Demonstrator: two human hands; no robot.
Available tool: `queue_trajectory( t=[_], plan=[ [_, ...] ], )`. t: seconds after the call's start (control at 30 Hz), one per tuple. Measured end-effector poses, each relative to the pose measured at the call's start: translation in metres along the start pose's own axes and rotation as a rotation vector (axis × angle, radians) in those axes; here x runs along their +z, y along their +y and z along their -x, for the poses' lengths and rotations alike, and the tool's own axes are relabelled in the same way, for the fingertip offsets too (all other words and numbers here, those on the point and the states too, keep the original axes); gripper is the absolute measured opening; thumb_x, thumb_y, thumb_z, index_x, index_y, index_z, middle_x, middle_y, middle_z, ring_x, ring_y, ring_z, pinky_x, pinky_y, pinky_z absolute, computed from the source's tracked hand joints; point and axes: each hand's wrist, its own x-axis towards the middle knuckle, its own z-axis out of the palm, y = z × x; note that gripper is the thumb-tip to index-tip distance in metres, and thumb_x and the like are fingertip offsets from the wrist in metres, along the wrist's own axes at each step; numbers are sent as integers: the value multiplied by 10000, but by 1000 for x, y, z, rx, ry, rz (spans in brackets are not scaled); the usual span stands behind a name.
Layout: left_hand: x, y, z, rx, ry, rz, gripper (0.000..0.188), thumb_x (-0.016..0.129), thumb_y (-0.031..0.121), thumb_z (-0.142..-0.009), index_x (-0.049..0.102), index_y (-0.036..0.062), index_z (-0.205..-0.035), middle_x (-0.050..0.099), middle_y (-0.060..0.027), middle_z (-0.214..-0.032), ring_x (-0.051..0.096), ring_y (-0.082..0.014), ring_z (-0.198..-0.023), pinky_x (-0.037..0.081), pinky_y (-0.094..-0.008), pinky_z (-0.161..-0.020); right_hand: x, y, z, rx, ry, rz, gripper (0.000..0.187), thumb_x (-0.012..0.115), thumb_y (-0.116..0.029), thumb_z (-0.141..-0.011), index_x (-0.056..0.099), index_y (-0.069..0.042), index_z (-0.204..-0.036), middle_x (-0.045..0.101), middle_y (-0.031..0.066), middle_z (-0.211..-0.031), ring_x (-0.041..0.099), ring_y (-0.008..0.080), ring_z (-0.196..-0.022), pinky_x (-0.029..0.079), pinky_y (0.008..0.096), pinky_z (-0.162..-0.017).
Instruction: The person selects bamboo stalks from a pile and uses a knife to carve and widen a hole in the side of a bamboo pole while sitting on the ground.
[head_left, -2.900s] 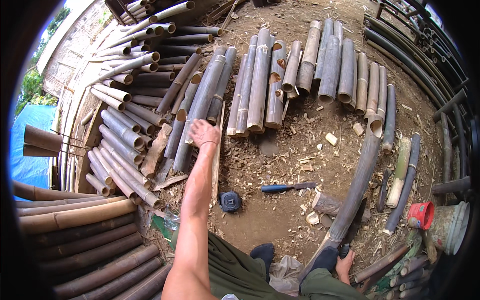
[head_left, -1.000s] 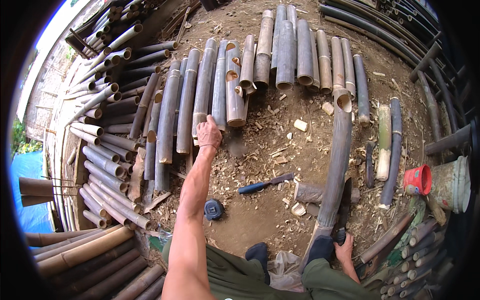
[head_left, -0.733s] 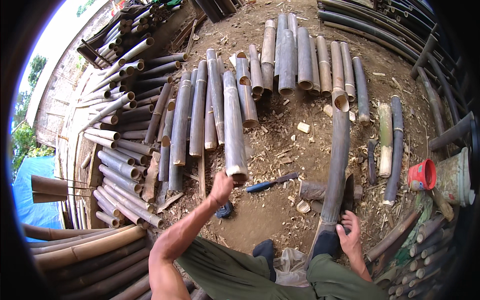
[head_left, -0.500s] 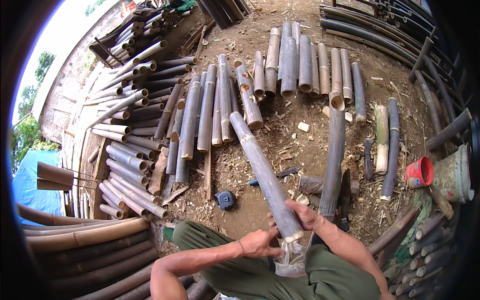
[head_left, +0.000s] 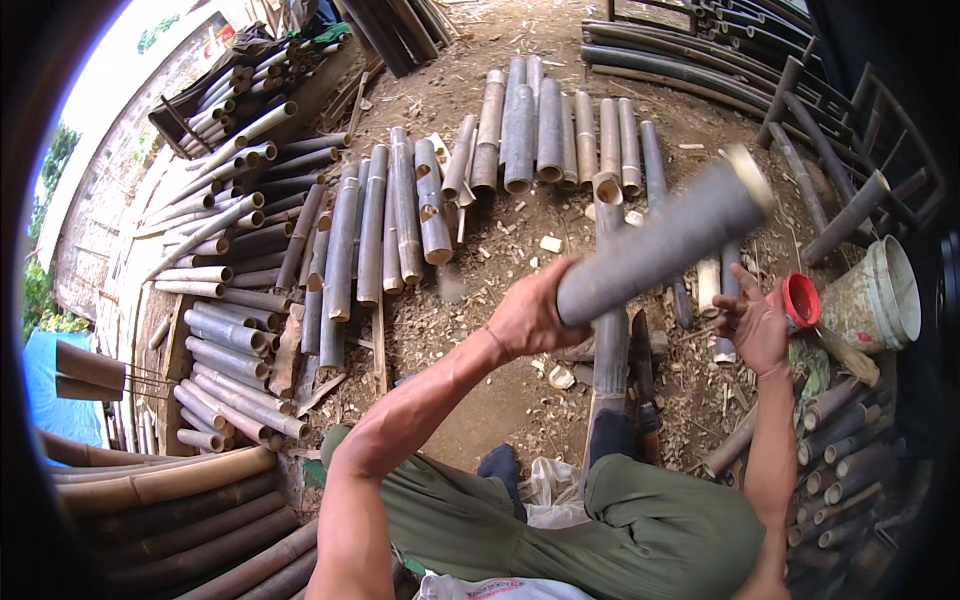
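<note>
My left hand (head_left: pixel 537 308) is closed round the lower end of a grey bamboo tube (head_left: pixel 665 235). The tube is lifted off the ground and slants up to the right, its pale cut end (head_left: pixel 748 180) at the far tip. My right hand (head_left: pixel 750 325) is raised with fingers spread, holding nothing, close to a red pail (head_left: pixel 801 300). Below the tube, a notched bamboo piece (head_left: pixel 610 350) runs from between my legs toward the far rows, partly covered. A long dark blade (head_left: pixel 642 365) lies just right of it.
Rows of cut bamboo (head_left: pixel 400 215) lie across the far ground. A stack (head_left: pixel 225 335) stands at left, and more tubes (head_left: pixel 850 450) fill the lower right. A dirty white bucket (head_left: pixel 880 300) is beside the pail. Between my feet is a clear plastic bag (head_left: pixel 550 490). Chips litter the dirt.
The bamboo tube has swung from pointing far left to pointing right, and is raised. My left hand now grips it; my right hand has let go and moved right. The view has shifted.
</note>
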Motion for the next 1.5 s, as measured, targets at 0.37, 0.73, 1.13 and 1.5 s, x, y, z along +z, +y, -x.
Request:
queue_trajectory(
  t=[0.37, 0.73, 1.13, 1.5],
  plan=[
    [81, -34, 23, -369, 607, 239, 734, 846, 333, -647, 456, 41, -1197, 612, -147, -1035, 629, -283, -935, 514, -424, -838, -13, 263, 111, 616, 517, 1258, 561, 777, -256, -750, 557, 19, -1185, 577, 251, -1142, 543, 410, -1123, 444, 477, -939],
    [88, -34, 30, -327, 638, 469, 699, 856, 241, -651, 451, 55, -1189, 602, -101, -991, 623, -234, -880, 542, -376, -755, -31, 270, 103, 526, 772, 1182, 488, 666, -214, -718, 530, 27, -1119, 598, 265, -1028, 577, 442, -1011, 457, 502, -854],
    [62, 76, 57, -36, 788, 646, 750, 837, 301, -761, 344, 162, -1309, 513, -48, -1135, 536, -208, -1092, 391, -475, -1076, -15, 145, 114, -38, 775, 758, 256, 571, -95, -848, 629, -17, -1085, 540, -17, -687, 491, 69, -559, 398, 230, -495],
    [65, 44, 59, 59, 792, 594, 797, 813, 313, -738, 359, 113, -1361, 543, -83, -1138, 578, -256, -1056, 461, -491, -1026, -18, 127, 105, 10, 836, 677, 345, 543, -146, -959, 605, 22, -1255, 564, 3, -652, 512, 68, -543, 413, 223, -517]
  ],
)
